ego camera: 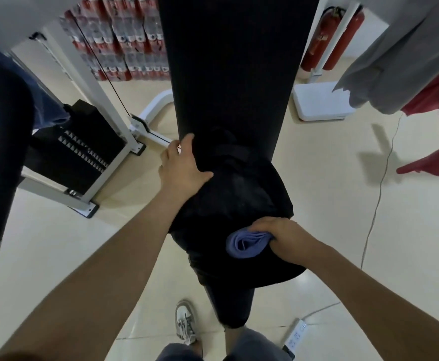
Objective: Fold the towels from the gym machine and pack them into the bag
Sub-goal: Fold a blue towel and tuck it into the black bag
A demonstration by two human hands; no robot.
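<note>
Across the middle of the view ran the long black padded bench (229,74) of the gym machine, and on its near end sat a soft black bag (239,194), slumped and dark enough that its opening could not be made out clearly. To the left stood the machine's white frame (101,100) with the black weight stack (83,142) behind it, and a blue towel (43,105) hung over the curved black padded arm (2,142). To the right, a grey towel (395,61) and a red towel (427,92) hung from the machine's other side, so more folding seemed to remain.

The left hand (184,168) lay on the far upper edge of the bag, fingers spread and curled over the fabric, apparently steadying it or holding its mouth. The right hand (281,235) was closed around one end of a folded lavender towel (247,243), rolled into a compact bundle and pressed against the near side of the bag, its other end poking out to the left of the fist.

The step in hand looked like packing: this towel was folded and at the bag, but not visibly inside it. The next move would likely call for the left hand to pull the opening wider while the right pushed the bundle down without letting the roll spring loose, then a reach for one of the hanging towels.
</note>
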